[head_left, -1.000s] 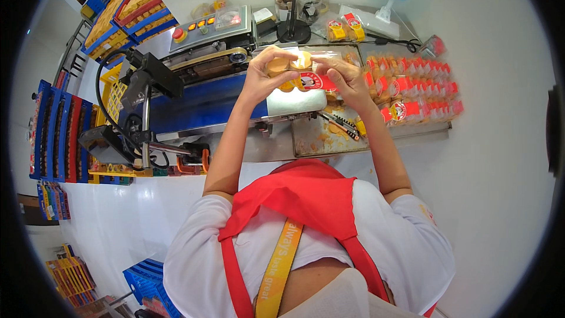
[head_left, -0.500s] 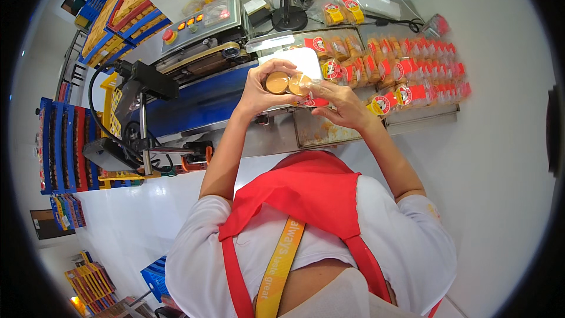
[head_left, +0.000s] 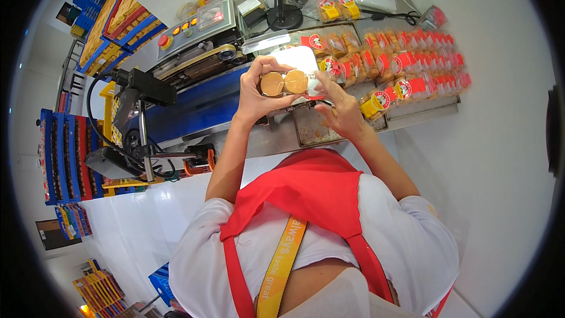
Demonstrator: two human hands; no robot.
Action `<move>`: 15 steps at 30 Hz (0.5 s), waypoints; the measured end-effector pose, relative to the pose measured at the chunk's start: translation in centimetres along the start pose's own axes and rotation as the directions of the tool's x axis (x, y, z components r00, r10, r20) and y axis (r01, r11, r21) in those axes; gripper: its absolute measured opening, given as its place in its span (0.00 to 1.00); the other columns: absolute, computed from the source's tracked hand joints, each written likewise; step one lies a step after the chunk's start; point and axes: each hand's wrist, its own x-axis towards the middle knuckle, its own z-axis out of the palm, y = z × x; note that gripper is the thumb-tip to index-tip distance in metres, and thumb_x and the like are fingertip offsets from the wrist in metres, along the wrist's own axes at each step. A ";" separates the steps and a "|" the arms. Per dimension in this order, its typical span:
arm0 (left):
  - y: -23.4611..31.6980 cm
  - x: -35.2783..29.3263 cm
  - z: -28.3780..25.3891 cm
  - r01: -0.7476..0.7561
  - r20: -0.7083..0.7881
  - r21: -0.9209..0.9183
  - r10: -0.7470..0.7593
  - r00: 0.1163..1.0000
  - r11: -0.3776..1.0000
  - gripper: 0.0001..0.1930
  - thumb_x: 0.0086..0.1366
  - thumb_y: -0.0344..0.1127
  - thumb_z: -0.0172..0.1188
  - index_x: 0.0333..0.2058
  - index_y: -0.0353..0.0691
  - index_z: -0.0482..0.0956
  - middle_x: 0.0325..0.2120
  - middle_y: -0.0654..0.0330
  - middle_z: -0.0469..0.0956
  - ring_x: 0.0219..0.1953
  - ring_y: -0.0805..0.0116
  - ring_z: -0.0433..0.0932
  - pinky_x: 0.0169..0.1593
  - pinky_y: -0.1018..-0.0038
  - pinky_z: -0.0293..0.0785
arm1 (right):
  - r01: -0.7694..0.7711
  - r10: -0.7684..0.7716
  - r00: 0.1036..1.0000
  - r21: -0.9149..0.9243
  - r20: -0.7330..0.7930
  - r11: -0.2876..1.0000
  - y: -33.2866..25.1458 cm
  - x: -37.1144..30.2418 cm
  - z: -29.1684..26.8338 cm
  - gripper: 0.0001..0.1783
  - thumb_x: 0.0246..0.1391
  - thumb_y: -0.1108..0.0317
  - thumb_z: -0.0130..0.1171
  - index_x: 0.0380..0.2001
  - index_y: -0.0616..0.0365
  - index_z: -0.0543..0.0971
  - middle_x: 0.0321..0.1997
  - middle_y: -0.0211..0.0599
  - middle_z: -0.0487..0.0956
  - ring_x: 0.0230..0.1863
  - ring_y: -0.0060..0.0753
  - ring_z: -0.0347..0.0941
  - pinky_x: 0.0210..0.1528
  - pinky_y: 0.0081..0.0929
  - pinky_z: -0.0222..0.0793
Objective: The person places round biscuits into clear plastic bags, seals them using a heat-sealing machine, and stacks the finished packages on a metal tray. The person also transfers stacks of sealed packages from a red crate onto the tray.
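My left hand [head_left: 253, 97] is closed round a clear pack of round golden-brown cookies [head_left: 283, 83], thumb below and fingers above. Two cookie faces show side by side through the film. Just right of the pack is my right hand [head_left: 344, 111], its fingers stretched out and the thumb apart. Whether its fingertips touch the film I cannot tell. Behind the pack lies a white rounded plate [head_left: 304, 56]. Filled cookie bags [head_left: 406, 62] with red and yellow labels lie in several rows to the right.
A blue conveyor belt [head_left: 194, 103] runs left of my hands, beside a control box [head_left: 197, 26] with a red button. A metal tray [head_left: 312, 129] with crumbs sits below my hands. A black stand [head_left: 285, 17] rises at the back. Crates [head_left: 65, 153] are stacked far left.
My right hand's fingers have come off the pack's right end and spread out. My left hand keeps its hold, and both cookie faces now show more fully.
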 end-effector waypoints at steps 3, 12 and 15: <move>-0.1 -0.3 -0.5 0.015 0.029 -0.026 -0.014 0.999 1.000 0.31 0.40 0.24 0.74 0.40 0.42 0.63 0.37 0.52 0.80 0.41 0.70 0.79 0.45 0.75 0.75 | 0.152 -0.155 0.982 0.035 0.112 0.988 0.3 0.5 -1.2 0.30 0.56 0.54 0.56 0.58 0.56 0.68 0.48 0.47 0.75 0.42 0.47 0.75 0.44 0.34 0.72; 0.3 -0.5 -0.7 0.062 0.128 -0.164 -0.041 0.991 0.985 0.34 0.37 0.24 0.75 0.41 0.43 0.61 0.38 0.53 0.78 0.42 0.70 0.77 0.48 0.74 0.73 | 0.247 -0.198 0.946 -0.176 0.257 0.953 -0.4 1.7 -2.1 0.28 0.49 0.54 0.62 0.53 0.52 0.73 0.44 0.46 0.77 0.39 0.48 0.76 0.40 0.37 0.73; -0.1 -0.6 -0.9 0.042 0.123 -0.168 -0.022 0.992 0.985 0.35 0.37 0.24 0.75 0.41 0.43 0.61 0.38 0.53 0.78 0.42 0.70 0.77 0.48 0.74 0.73 | 0.191 -0.130 0.967 -0.281 0.221 0.940 -0.7 1.9 -1.7 0.29 0.48 0.56 0.63 0.54 0.50 0.72 0.41 0.45 0.77 0.36 0.47 0.77 0.35 0.35 0.74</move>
